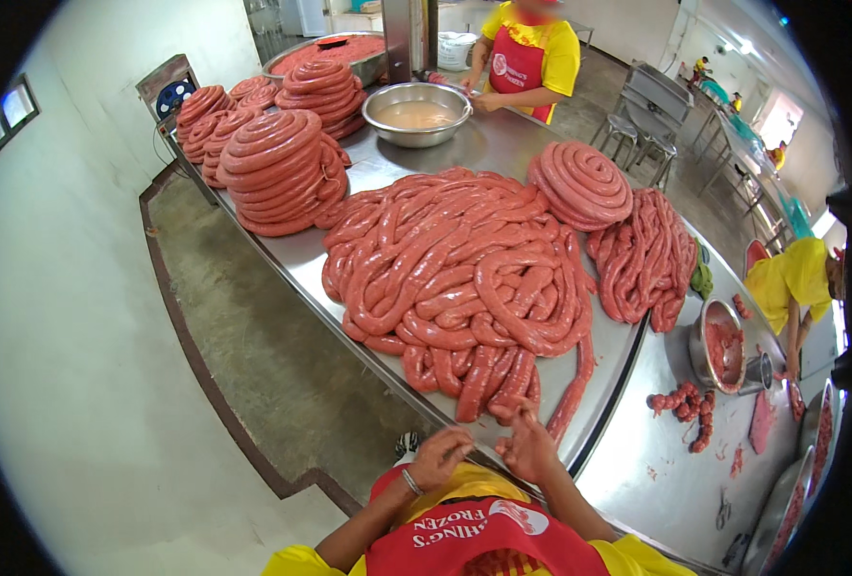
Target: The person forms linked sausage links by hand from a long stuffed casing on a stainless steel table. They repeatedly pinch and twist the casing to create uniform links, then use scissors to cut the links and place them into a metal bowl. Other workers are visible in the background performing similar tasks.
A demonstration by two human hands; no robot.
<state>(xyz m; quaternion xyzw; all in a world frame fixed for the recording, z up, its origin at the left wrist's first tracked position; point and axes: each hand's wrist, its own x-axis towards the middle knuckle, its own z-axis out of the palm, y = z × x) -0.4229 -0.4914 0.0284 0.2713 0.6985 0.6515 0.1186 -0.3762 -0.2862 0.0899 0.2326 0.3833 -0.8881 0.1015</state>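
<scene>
In front of me, a large heap of long, glossy red sausage (435, 259) in loose loops covers the near part of the steel table (301, 264). My right hand (531, 446) is at the heap's near edge, palm partly up, thumb and fingers apart, close to the lowest sausage loops. Whether its fingertips touch them I cannot tell. My left hand (438, 456), with a bracelet at the wrist, hovers by the table edge, fingers loosely bent and nothing visible in them. One sausage strand (572, 398) trails down to the right of my right hand.
Coiled sausage stacks (270, 173) stand at the far left, beside a metal basin of cloudy liquid (417, 113). A flat coil (579, 185) and another sausage pile (642, 254) lie right. Beyond are a meat bowl (719, 346) and short links (685, 408). Co-workers (531, 58) stand across the table and at right.
</scene>
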